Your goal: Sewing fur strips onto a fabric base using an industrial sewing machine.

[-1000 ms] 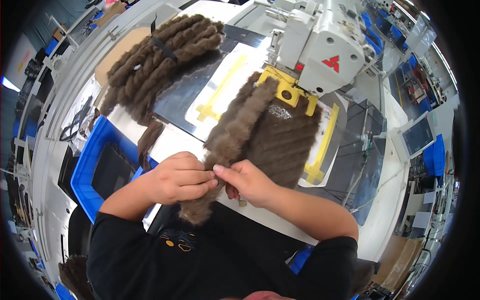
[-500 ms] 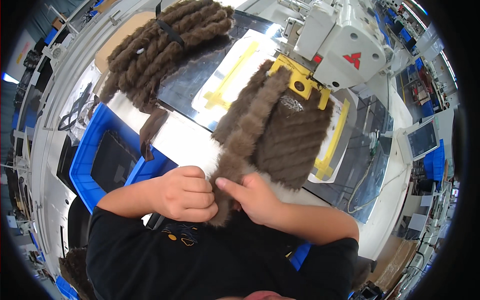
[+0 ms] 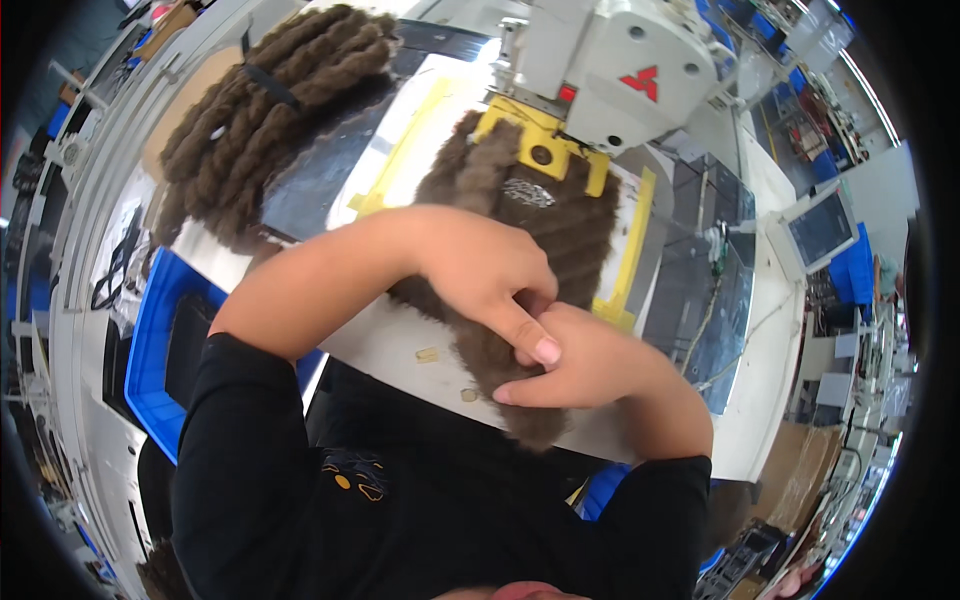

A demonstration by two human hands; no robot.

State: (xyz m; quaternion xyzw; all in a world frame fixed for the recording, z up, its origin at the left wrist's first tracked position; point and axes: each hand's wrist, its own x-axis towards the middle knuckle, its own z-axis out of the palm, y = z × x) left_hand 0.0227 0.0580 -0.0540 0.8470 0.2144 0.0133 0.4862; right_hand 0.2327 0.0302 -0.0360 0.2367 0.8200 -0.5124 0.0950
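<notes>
A long brown fur strip [image 3: 492, 170] runs down toward me over a brown fur panel [image 3: 570, 235] with slanting ridges. Its lower end hangs at the table's near edge. The top of both lies at a yellow clamp plate [image 3: 540, 140] under a white sewing machine head [image 3: 635, 75]. My left hand [image 3: 490, 270] reaches across the fur with fingers curled and thumb against my right hand; what its fingers hold, if anything, is hidden. My right hand [image 3: 580, 360] is closed at the lower part of the strip, thumb lying over the fur, its other fingers partly hidden.
A strapped bundle of brown fur strips [image 3: 270, 120] lies at the far left. Below it stands a blue bin [image 3: 145, 370]. Small tan pieces [image 3: 427, 355] lie on the white table [image 3: 385, 345]. A screen [image 3: 822, 230] stands at the right.
My left hand has moved right and away from me, across the strip. My right hand has shifted right. The strip's lower end has swung right, and the whole view has shifted.
</notes>
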